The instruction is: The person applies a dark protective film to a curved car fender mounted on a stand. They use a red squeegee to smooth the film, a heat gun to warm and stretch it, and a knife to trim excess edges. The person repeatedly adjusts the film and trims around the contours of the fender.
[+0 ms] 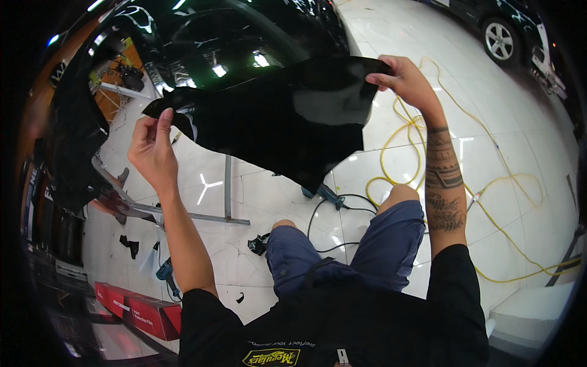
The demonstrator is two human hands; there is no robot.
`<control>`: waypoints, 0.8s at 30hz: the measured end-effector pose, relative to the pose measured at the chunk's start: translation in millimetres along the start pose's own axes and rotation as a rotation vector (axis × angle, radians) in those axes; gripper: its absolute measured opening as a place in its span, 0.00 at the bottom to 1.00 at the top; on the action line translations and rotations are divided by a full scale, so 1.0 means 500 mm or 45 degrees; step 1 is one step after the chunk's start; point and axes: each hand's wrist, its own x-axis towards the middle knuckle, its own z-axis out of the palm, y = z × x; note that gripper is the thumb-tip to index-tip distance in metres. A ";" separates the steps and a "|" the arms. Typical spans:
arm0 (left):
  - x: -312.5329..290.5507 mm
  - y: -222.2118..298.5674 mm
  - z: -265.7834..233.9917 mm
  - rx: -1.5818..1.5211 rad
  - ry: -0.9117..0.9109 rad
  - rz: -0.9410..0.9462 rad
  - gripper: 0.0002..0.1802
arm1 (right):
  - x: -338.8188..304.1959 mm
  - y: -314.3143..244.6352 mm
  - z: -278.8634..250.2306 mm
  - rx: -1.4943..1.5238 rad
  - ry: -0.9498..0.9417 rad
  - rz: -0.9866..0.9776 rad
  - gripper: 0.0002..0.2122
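A large glossy black sheet of film (275, 116) is stretched between my two hands, its lower edge cut unevenly and hanging to a point. My left hand (154, 144) pinches its left corner between thumb and fingers. At the upper right, my right hand (403, 82) grips the other corner, thumb on the near side. Behind the sheet is a shiny black car panel (232, 30) that reflects ceiling lights. The sheet covers part of the panel; whether the two touch I cannot tell.
Below the sheet, a teal power tool (330, 197) with a black cord lies on the white tiled floor. A yellow hose (385, 159) loops at right. A metal stand (227, 189), another teal tool (165, 270) and a red box (137, 309) are left. A dark car (501, 37) stands far right.
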 end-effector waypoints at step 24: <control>-0.222 -0.157 -0.129 0.234 -0.552 -0.544 0.16 | -0.123 0.154 0.005 -0.003 0.740 0.033 0.19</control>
